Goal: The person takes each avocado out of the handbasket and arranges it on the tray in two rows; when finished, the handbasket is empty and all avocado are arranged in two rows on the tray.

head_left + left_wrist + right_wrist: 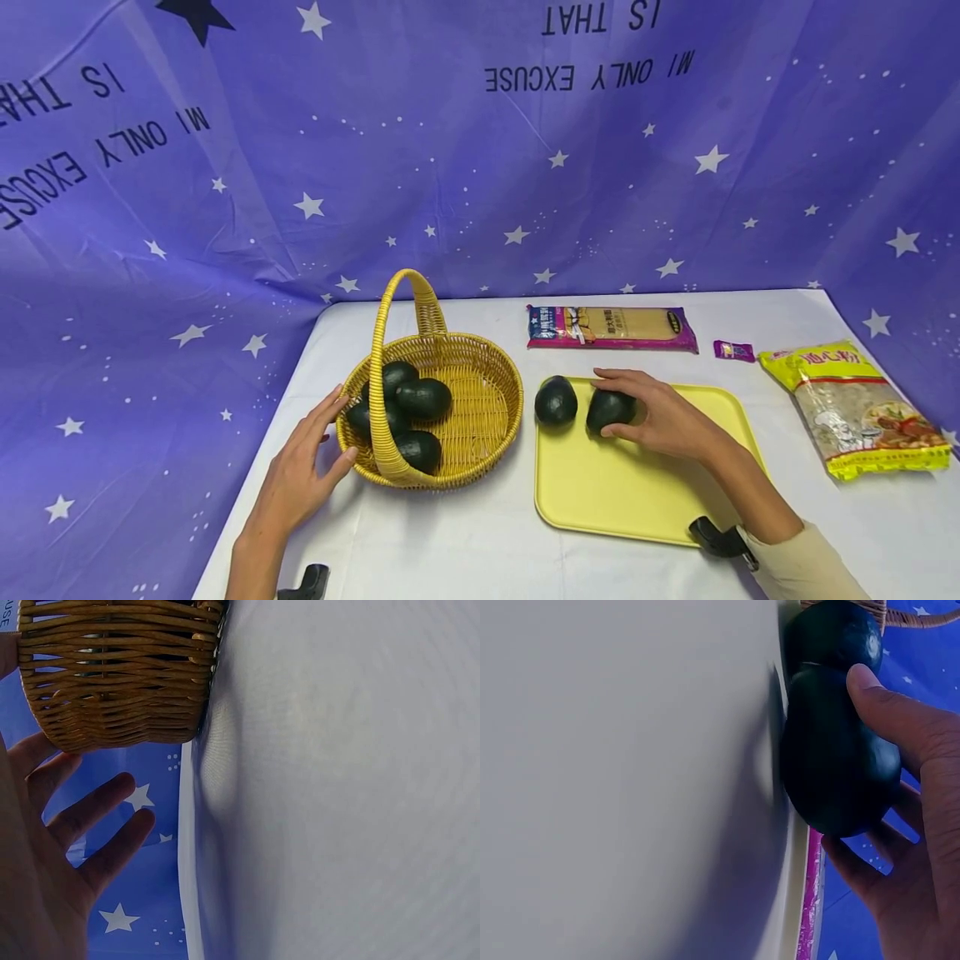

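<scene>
A yellow wicker basket (480,425) with a tall handle stands on the left, holding several dark green avocados (424,399). My left hand (296,471) rests its fingers at the basket's left side; in the left wrist view those fingers are spread beside the woven wall (120,675). On the yellow tray (615,500), my right hand (660,412) grips an avocado (609,408) between thumb and fingers. Another avocado (556,401) sits just left of it, at the tray's upper left corner. The right wrist view shows the thumb lying along the gripped avocado (840,757).
Behind the tray lies a long pack of noodles (611,327). A small purple packet (733,351) is to its right. A yellow-topped food bag (855,408) lies at the right of the white table (450,550). Purple star-printed cloth (480,192) hangs around the table.
</scene>
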The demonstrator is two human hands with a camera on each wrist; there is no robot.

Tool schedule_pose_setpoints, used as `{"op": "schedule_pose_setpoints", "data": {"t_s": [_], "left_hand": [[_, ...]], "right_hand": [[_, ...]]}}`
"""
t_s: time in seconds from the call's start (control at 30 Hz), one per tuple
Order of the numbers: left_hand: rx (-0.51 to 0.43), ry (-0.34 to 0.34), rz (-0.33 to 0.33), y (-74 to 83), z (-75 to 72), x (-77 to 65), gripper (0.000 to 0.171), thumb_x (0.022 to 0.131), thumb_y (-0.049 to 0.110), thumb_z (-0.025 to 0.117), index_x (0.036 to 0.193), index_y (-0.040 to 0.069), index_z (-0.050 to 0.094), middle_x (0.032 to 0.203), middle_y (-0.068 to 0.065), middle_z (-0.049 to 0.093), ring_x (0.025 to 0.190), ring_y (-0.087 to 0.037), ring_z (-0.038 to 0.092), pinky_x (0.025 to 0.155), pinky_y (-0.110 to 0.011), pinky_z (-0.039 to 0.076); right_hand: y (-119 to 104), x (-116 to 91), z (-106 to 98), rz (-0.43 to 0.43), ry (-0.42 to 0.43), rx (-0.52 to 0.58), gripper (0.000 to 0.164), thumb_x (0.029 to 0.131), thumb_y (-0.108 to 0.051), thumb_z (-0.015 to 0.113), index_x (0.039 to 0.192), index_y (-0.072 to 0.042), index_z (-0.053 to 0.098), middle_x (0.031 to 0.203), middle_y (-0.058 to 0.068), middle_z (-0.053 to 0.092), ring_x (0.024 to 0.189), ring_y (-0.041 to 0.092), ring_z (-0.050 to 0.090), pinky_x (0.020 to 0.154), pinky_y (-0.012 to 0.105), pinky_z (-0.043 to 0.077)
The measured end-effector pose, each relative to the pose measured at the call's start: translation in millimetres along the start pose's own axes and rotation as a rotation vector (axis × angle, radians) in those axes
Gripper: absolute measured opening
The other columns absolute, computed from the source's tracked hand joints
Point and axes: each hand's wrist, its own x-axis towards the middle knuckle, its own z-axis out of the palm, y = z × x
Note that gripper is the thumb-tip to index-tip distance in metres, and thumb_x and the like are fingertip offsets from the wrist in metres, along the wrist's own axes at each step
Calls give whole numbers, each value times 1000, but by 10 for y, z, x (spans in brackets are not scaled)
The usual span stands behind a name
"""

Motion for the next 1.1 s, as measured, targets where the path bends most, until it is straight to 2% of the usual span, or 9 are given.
{"op": "schedule_pose_setpoints", "data": {"t_s": [0.3,0.47,0.63,0.83,0.93,1.1], "left_hand": [[8,0,-3,0,13,-1,77,95,23,77,165,19,46,173,-2,39,126,-22,63,92,-37,59],[15,-3,-7,2,21,-6,76,95,24,77,165,19,46,173,-2,39,121,-23,66,90,-40,61],[17,-2,-6,5,19,-4,76,96,24,77,165,19,46,173,-2,39,121,-23,65,89,-45,61],[21,6,-1,6,4,1,76,95,24,77,164,17,47,172,-1,40,125,-23,63,91,-38,59],[23,9,-1,2,2,3,76,94,24,78,164,17,48,172,-1,41,126,-22,63,92,-34,58],[19,6,-2,-8,16,2,76,94,25,78,164,18,48,172,0,40,130,-21,60,93,-33,58]], "right_hand": [[-48,-17,-30,6,2,-1,68,86,-34,93,146,-13,68,158,8,57,144,35,53,114,60,48],[-75,-26,-34,9,5,-2,68,87,-35,92,146,-13,68,159,9,55,145,37,52,115,61,47],[-131,-2,-57,-24,32,-33,64,90,-34,90,146,-14,67,158,4,57,145,32,52,116,60,46],[-181,57,-63,-65,84,-47,57,91,-26,89,143,-14,68,151,1,62,141,29,57,114,56,48],[-212,76,-65,-79,102,-50,54,92,-24,88,142,-18,69,148,-1,64,140,27,58,115,50,48],[-287,101,-70,-127,138,-48,51,93,-20,87,140,-17,70,144,-3,66,137,24,59,120,19,38]]}}
